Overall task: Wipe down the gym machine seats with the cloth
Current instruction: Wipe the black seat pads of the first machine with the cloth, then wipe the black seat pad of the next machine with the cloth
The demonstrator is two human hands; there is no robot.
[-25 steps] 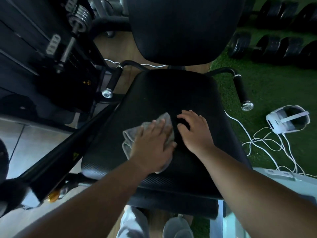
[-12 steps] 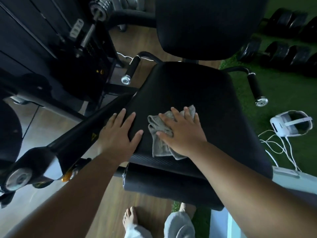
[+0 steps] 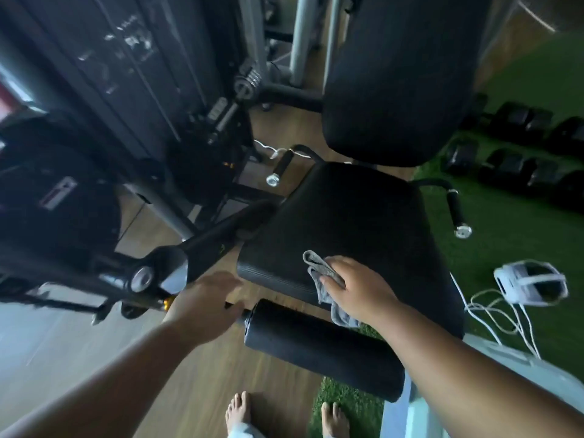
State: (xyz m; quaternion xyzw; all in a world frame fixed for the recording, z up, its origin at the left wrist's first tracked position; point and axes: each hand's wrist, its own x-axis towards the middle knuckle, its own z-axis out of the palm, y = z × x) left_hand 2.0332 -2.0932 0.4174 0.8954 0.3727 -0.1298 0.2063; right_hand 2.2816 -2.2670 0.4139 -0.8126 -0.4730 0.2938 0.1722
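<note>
seat (image 3: 357, 216): black, fine weave | cloth (image 3: 319, 268): grey | turf (image 3: 512, 235): green | cable (image 3: 493, 311): white

One seat (image 3: 347, 222), one cloth (image 3: 322, 273), two hands.

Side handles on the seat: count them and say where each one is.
2. One handle sticks out on the seat's left side, over the wooden floor. The other handle sticks out on its right side, over the green turf. None appears hidden.
</note>
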